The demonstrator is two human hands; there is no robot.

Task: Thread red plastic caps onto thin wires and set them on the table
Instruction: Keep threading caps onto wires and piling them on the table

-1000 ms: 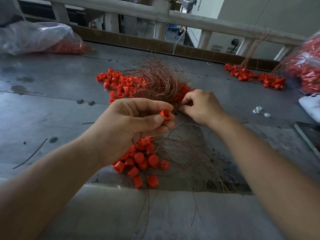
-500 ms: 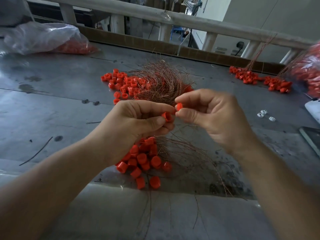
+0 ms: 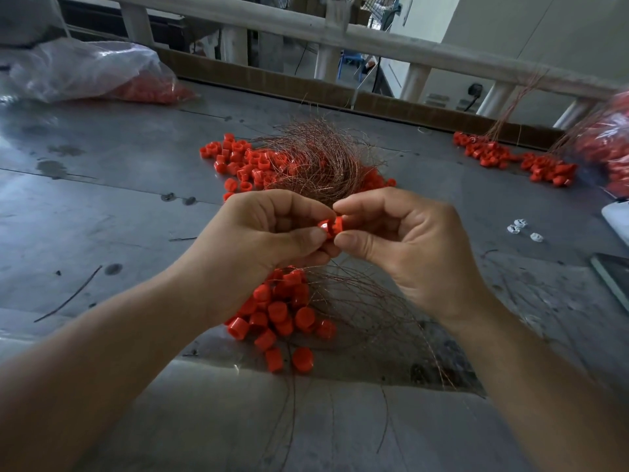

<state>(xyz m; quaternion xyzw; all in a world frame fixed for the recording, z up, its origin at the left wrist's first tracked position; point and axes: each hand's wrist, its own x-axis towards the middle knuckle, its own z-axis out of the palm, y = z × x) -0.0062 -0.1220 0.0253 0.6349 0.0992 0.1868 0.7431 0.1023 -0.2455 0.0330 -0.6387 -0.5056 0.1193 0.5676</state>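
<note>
My left hand (image 3: pixel 262 240) and my right hand (image 3: pixel 405 243) meet above the middle of the metal table (image 3: pixel 102 216). Each pinches a red cap, and the two red caps (image 3: pixel 332 227) touch between the fingertips. Whether a wire runs through them I cannot tell. Below my hands lies a heap of red caps on thin wires (image 3: pixel 282 311), the wires fanning toward me. Behind my hands sits a tangle of copper wire (image 3: pixel 320 158) over a scatter of loose red caps (image 3: pixel 238 161).
A plastic bag of red caps (image 3: pixel 102 73) lies far left, another bag (image 3: pixel 609 144) at the right edge. Bundled caps with wires (image 3: pixel 510 158) sit far right. Small white pieces (image 3: pixel 520 226), a white object (image 3: pixel 617 219) and a dark flat device (image 3: pixel 612 274) lie right. A railing (image 3: pixel 340 32) borders the back.
My right hand has come back from the wire tangle with a red cap and brought it against the cap in my left hand. The view has shifted slightly.
</note>
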